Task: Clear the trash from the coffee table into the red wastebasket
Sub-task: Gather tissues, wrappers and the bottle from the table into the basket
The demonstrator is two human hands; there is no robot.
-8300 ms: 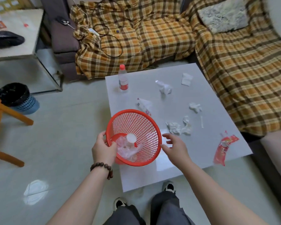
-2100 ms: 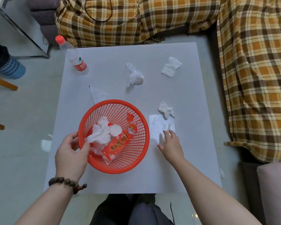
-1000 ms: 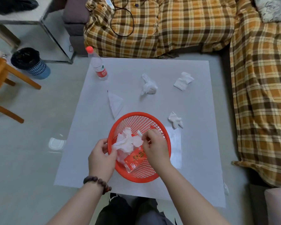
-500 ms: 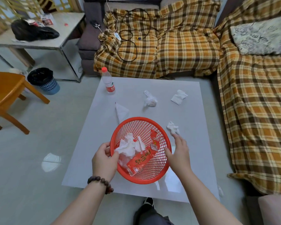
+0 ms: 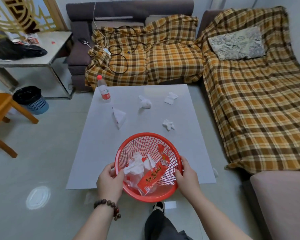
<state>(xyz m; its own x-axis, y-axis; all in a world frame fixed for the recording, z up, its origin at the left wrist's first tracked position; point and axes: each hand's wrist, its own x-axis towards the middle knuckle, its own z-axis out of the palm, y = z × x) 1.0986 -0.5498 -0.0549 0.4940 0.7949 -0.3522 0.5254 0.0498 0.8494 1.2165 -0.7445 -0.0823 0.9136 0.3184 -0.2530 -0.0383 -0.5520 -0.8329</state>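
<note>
I hold the red mesh wastebasket [image 5: 170,191] over the near edge of the white coffee table [image 5: 100,153]. My left hand [image 5: 110,181] grips its left rim and my right hand [image 5: 187,175] grips its right rim. Inside lie crumpled white tissues [image 5: 135,165] and a red snack wrapper [image 5: 152,175]. On the table remain a small crumpled tissue [image 5: 168,124], a white wad [image 5: 145,103], a folded tissue [image 5: 171,98], a white triangular wrapper [image 5: 119,116] and a red-capped plastic bottle [image 5: 104,90].
A plaid-covered sofa [image 5: 163,54] runs behind the table and down its right side, with cables lying on it. A wooden chair [image 5: 0,111] and a blue bin with a black liner [image 5: 30,99] stand on the floor at left, near a side table [image 5: 35,54].
My right hand has left the table beside the small tissue and taken hold of the basket's right rim. The view has pulled back and tilted up.
</note>
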